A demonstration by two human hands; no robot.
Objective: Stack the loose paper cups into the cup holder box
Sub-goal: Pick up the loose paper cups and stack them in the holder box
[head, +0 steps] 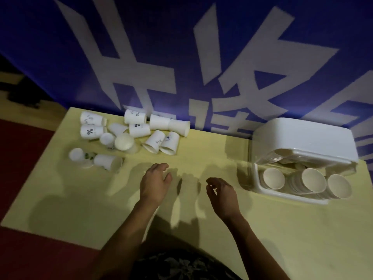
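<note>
Pale yellow table (80, 209) bears loose paper cups (129, 134) and cup holder box (302, 158).

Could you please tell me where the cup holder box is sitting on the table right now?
In the head view, the cup holder box sits at the table's far right, against the blue banner, beyond the right hand and holding stacked cups.

A black "%" sign is printed on the side of one toppled paper cup (91, 131) at the far left of the table, and the same "%" shows on another cup (139, 129) lying nearer the middle of the pile. Small dark print beside that mark and on a neighbouring cup (134, 116) is too blurred to read. The blue banner (181, 47) behind the table carries very large white Chinese characters, cut off by the frame and not legible as words.
</note>
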